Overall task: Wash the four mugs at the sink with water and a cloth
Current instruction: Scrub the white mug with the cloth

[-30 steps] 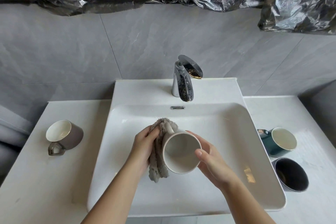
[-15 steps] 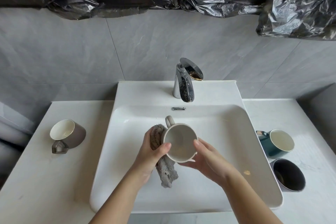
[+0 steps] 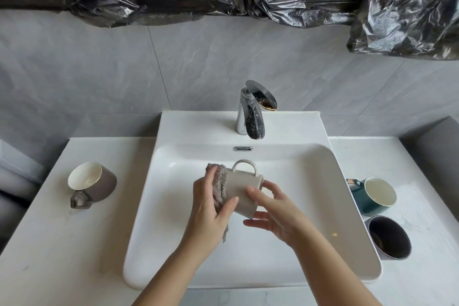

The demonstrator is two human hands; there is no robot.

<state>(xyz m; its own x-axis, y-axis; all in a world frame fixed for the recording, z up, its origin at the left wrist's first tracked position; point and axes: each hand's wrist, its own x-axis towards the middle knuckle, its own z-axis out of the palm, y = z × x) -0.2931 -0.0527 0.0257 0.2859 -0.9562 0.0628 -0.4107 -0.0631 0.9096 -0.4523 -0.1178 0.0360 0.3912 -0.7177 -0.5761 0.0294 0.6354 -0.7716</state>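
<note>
While the beige mug [image 3: 242, 190] is held clear above the basin [image 3: 310, 206], it lies on its side. Its long axis runs left to right: base to the left, mouth to the right, handle pointing to the far side.

Grip state:
- The left hand [image 3: 208, 211] grasps the cloth [image 3: 219, 186] and presses it over the base end of the mug, with the thumb laid on the near wall.
- The right hand [image 3: 275, 213] grasps the mouth end, with fingers on the upper wall and the thumb beneath the rim.

The cloth sits to the left of the mug's middle, so the unwiped wall and rim lie to the right of it, toward the right hand. Wiping onward probably calls for the cloth to travel rightward along the axis, or for the right hand to turn the mug about that axis.

Count:
- Mugs: four. One is in the hands. The brown mug [image 3: 99, 181] lies on its side on the counter [image 3: 49, 243] to the left. The teal mug [image 3: 370, 196] and the dark mug [image 3: 388, 237] stand just beside each other to the right.
- Cloths: one.
- Taps: one. No water is seen running from the tap [image 3: 250, 114].
</note>
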